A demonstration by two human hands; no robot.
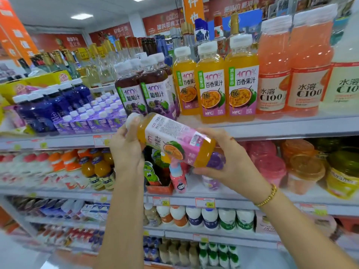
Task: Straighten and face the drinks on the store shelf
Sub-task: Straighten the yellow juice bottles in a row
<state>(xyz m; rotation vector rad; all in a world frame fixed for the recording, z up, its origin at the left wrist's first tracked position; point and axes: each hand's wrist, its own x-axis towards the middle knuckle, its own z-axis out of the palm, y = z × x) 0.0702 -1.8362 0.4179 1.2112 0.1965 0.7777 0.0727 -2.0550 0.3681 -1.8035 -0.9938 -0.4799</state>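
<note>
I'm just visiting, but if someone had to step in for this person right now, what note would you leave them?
Left hand: grip around the cap end of the passion fruit juice bottle.
Right hand: grip around its base end.
The bottle is off the shelf, tilted nearly flat, cap to the left.
Done: three matching bottles stand upright on the upper shelf, labels forward; the leftmost sits further back.
Left: stand the held bottle upright in that row, label out, probably in front of the leftmost one.
</note>
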